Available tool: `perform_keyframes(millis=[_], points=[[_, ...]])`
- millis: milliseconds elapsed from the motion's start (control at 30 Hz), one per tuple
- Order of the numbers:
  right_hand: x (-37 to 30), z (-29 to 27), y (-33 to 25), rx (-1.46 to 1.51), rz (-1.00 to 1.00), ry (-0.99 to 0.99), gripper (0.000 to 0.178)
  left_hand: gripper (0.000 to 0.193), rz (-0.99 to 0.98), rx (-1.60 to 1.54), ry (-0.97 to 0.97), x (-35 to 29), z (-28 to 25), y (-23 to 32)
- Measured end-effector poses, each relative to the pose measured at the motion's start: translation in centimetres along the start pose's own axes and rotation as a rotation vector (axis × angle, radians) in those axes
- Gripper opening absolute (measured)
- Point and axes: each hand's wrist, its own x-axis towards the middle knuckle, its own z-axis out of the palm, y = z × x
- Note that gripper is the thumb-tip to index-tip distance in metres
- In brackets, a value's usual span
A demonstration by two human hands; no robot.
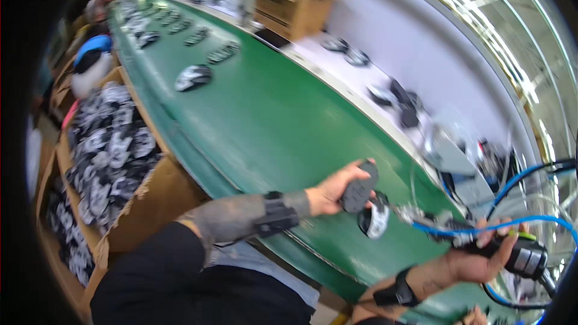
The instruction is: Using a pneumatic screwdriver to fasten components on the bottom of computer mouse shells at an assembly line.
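My left hand [333,191] is closed round a dark oval piece [359,188], which looks like a computer mouse with its flat side showing. Just below it on the green belt lies a black-and-white mouse [376,216]. In my right hand [481,257] is a black power screwdriver [500,251], with blue hoses around it. Its slim metal front end [415,216] points left, close to the black-and-white mouse; I cannot tell whether they touch. Blur hides the fine detail of the tip.
The green conveyor belt [283,126] carries a mouse [194,77] and rows of similar parts farther off. Left of it, a cardboard box [153,204] is full of black-and-white shells. More parts [394,99] and an open carton [295,6] sit on the side shelf. A person stands far left.
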Motion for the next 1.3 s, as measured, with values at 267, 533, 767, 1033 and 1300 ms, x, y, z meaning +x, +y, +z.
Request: perform_keyframes(millis=[267, 533, 767, 1033, 1300], points=[[-0.4, 1.0, 0.6, -0.085, -0.169, 0.055, 0.030, 0.049, -0.136, -0.025, -0.174, -0.8, 1.4, -1.5], [-0.6, 1.2, 0.3, -0.009, -0.132, -0.061, 0.025, 0.051, -0.136, 0.011, -0.209, -1.2, 1.7, -1.2], [-1.0, 1.5, 0.9, -0.036, -0.131, -0.076, 0.022, 0.055, -0.133, 0.065, -0.210, -1.9, 1.8, -1.5], [-0.7, 1.6, 0.5, -0.134, -0.207, 0.026, 0.024, 0.049, -0.032, 0.219, -0.031, -0.5, 1.3, -0.8], [-0.3, 0.8, -0.1, -0.132, -0.189, 0.030, 0.024, 0.044, -0.040, 0.068, -0.013, 0.0, 0.3, 0.1]])
